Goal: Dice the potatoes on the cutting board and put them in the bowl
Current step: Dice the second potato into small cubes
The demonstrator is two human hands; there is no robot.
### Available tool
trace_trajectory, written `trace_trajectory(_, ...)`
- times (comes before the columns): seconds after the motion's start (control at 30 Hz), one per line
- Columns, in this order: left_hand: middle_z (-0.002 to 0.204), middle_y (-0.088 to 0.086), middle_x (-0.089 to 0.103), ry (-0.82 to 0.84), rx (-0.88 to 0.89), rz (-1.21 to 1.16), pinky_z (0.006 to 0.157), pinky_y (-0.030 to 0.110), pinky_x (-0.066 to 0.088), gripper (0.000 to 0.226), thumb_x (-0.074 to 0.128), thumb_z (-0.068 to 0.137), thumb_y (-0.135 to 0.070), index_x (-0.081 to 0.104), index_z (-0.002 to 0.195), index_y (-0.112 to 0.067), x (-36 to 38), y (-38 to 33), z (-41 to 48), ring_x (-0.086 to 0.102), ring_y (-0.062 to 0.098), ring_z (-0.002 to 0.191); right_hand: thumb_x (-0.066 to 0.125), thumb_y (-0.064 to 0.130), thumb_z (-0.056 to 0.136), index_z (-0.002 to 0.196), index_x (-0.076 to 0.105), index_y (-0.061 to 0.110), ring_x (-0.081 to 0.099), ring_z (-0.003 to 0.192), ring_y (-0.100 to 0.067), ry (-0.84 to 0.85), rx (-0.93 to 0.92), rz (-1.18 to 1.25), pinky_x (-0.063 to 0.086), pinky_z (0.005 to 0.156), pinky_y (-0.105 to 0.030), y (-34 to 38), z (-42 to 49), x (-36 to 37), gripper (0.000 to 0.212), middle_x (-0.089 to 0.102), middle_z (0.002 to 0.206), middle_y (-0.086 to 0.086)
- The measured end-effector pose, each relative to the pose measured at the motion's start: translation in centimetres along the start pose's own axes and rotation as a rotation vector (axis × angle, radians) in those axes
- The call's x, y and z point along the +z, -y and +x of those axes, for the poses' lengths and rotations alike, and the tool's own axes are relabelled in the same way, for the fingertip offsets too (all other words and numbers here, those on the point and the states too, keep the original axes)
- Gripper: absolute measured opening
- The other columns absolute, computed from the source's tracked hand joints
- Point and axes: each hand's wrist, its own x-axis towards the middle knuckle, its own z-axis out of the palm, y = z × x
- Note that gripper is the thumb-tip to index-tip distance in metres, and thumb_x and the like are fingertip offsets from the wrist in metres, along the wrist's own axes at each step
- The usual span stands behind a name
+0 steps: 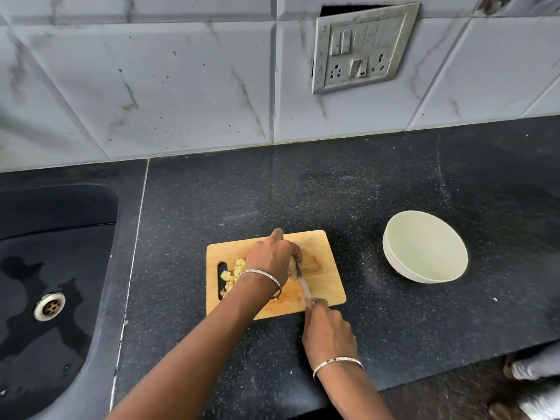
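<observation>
Black worktop, board (pixel 328 268) near front edge: left hand (pixel 272 256) clamping potato (pixel 292 272), right hand (pixel 328 331) gripping knife (pixel 304 287); firm, probably wet-slick, best pinned from above.

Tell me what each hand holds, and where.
Right hand: knife, by its handle. Left hand: potato, gripped from above on the board.

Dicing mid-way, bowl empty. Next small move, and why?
Probably press the knife down through the potato that the left hand pins on the board. The right hand holds the blade right beside those fingers. Only a few dice lie cut and the bowl is empty, so scooping seems early.
</observation>
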Motion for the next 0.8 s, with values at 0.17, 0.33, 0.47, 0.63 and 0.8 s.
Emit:
trace_trajectory(0.17,0.107,0.000,0.046,0.007,0.012,0.007,0.067,0.033,0.050,0.037,0.068,0.082,-0.007,0.066,0.106,-0.036,0.0,0.0,0.1,0.060,0.025,0.086,0.019,0.047,0.102,0.114,0.050,0.017,0.065,0.104,-0.031,0.004,-0.007,-0.015,0.049,0.070,-0.037,0.1,-0.1,-0.3,0.045,0.067,0.109,-0.006)
trace_trajectory(0.33,0.106,0.000,0.046,-0.005,0.028,0.001,0.067,0.033,0.052,0.037,0.067,0.083,-0.007,0.067,0.105,-0.036,0.1,0.1,0.1,0.060,0.025,0.086,0.019,0.046,0.103,0.114,0.051,0.016,0.065,0.105,-0.031,0.021,-0.004,-0.011,0.049,0.071,-0.037,0.0,-0.4,-0.5,0.046,0.066,0.110,-0.007)
trace_trajectory(0.47,0.104,-0.001,0.045,0.001,0.038,0.002,0.069,0.035,0.054,0.037,0.069,0.081,-0.009,0.067,0.104,-0.037,0.2,0.3,0.3,0.059,0.024,0.085,0.018,0.047,0.103,0.116,0.050,0.015,0.064,0.106,-0.031,0.026,0.008,-0.012,0.048,0.072,-0.036,-0.2,-0.9,-0.7,0.047,0.066,0.111,-0.007)
trace_trajectory(0.63,0.099,-0.003,0.043,-0.001,0.047,-0.009,0.067,0.031,0.053,0.035,0.070,0.080,-0.010,0.068,0.102,-0.037,0.3,0.4,0.5,0.059,0.022,0.084,0.018,0.048,0.102,0.110,0.048,0.017,0.064,0.105,-0.029,0.051,0.021,-0.021,0.049,0.073,-0.037,-1.1,-2.7,-0.8,0.043,0.066,0.109,-0.004)
trace_trajectory(0.8,0.099,-0.004,0.043,0.008,0.061,-0.032,0.069,0.027,0.048,0.036,0.072,0.080,-0.012,0.068,0.106,-0.036,0.2,0.7,0.6,0.058,0.021,0.088,0.016,0.050,0.101,0.104,0.042,0.020,0.064,0.107,-0.026,0.115,0.039,-0.031,0.047,0.072,-0.034,-2.4,-5.4,-1.2,0.040,0.066,0.108,-0.001)
